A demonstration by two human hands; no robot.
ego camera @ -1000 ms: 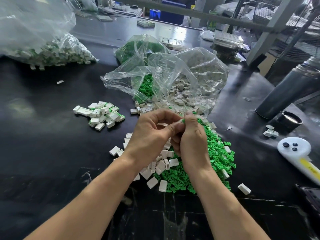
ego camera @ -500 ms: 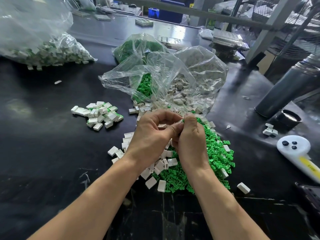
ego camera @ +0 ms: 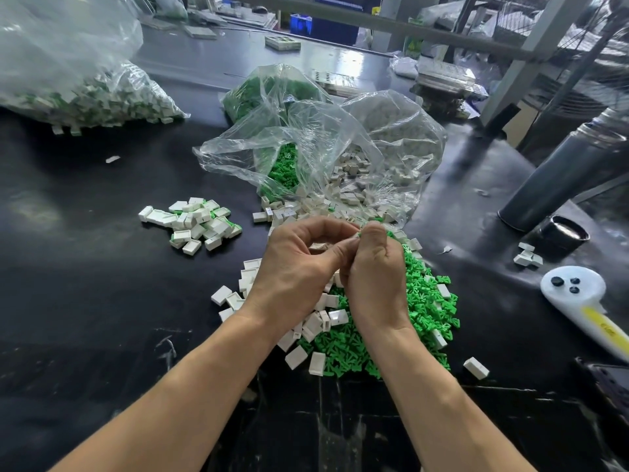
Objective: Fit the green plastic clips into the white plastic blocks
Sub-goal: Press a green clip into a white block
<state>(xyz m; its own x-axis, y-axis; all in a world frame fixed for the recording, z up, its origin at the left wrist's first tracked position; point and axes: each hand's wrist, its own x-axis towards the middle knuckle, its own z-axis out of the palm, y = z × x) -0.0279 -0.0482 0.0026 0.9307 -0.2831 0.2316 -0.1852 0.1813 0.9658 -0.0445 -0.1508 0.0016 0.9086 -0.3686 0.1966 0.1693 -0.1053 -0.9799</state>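
Plastic everywhere on this dark bench (ego camera: 85,301), and we sweep from nine o'clock: a clear bag of finished pieces (ego camera: 102,100) sits far off at ten, then a small heap of assembled blocks (ego camera: 195,223) lies nearer, well apart from the action. Dead centre, the left hand (ego camera: 299,267) curls its thumb and fingers round something small and pale, seemingly one white block, though the part itself is mostly hidden. Touching it at the fingertips, the right hand (ego camera: 374,274) is curled tight too, pinching what looks like a green clip, but I cannot tell for sure. Under both wrists sprawl the loose white blocks (ego camera: 306,328) and, toward three o'clock, the pile of green clips (ego camera: 425,301). Behind at twelve, an open bag (ego camera: 340,158) spills more of both. Far right, a grey cylinder (ego camera: 558,178) leans in. My read: the press-in is under way. The risk is a clip going in crooked and jamming, or popping free from the pinch and vanishing into that green pile.
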